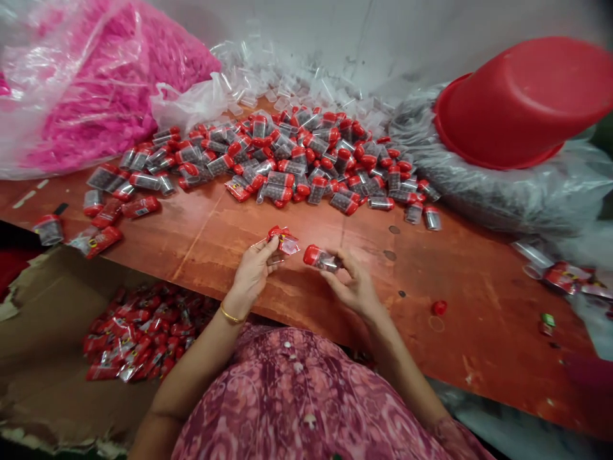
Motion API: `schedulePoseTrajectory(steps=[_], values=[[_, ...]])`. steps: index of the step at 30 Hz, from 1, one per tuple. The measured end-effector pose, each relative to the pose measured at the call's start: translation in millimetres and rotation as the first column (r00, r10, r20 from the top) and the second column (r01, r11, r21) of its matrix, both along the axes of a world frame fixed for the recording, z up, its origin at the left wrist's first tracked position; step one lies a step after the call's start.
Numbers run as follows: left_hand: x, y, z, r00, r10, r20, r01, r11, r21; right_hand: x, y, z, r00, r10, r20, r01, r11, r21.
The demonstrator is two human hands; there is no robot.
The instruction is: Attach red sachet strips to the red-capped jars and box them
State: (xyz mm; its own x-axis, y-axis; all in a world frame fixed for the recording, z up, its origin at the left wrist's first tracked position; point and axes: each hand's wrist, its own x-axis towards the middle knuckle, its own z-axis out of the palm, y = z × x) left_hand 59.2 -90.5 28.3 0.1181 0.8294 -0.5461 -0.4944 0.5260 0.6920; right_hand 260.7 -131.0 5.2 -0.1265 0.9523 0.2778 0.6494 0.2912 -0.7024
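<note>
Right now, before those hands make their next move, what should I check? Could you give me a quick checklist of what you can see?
1. Left hand has a firm pinch on the red packet: ok.
2. Right hand holds the clear tube with a red cap between its fingers: ok.
3. Red cap fully seated on the tube: cannot tell from this view.
4. Red packet sealed: cannot tell; the fingers and creases hide it.
5. Wooden table free of stray parts near the hands: not ok; a loose red cap lies to the right.
6. Open cardboard box of red packets within reach, at the left: ok.
</note>
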Motion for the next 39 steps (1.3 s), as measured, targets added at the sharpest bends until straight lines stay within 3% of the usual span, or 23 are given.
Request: schedulePoseTrajectory(steps=[6,12,18,24,31,36,39], values=[[2,-2,2.7,0.996,-0.033,-0.081,0.037,0.998,0.056,-4,-8,25.7,0.986,0.158,0.06,-0.162,0.984,0.078],[2,-2,3.4,0.988,-0.045,-0.146,0.064,0.989,0.134,-6,-6,23.3,0.985,0.146,0.086,-0.151,0.987,0.055],[4,-4,-1.7,0.98,-0.025,-0.2,0.067,0.976,0.207,-17,-7,13.0,0.994,0.1,-0.052,-0.099,0.995,0.012],[13,-7,-6.0,0.991,0.047,-0.122,-0.018,0.973,0.231,-33,-8,6.6,0.984,0.06,-0.169,-0.051,0.997,0.056],[22,-9,-9.7,0.991,0.115,0.062,-0.123,0.982,0.147,-53,-6,1.1,0.992,-0.025,-0.122,0.053,0.972,0.228],[30,-11,-10.3,0.965,0.167,0.203,-0.2,0.968,0.152,-67,-5,-6.3,0.972,-0.124,-0.199,0.161,0.971,0.177],[34,-10,-10.2,0.97,0.17,0.175,-0.204,0.959,0.198,-68,-4,-3.6,0.965,-0.166,-0.203,0.204,0.963,0.179]])
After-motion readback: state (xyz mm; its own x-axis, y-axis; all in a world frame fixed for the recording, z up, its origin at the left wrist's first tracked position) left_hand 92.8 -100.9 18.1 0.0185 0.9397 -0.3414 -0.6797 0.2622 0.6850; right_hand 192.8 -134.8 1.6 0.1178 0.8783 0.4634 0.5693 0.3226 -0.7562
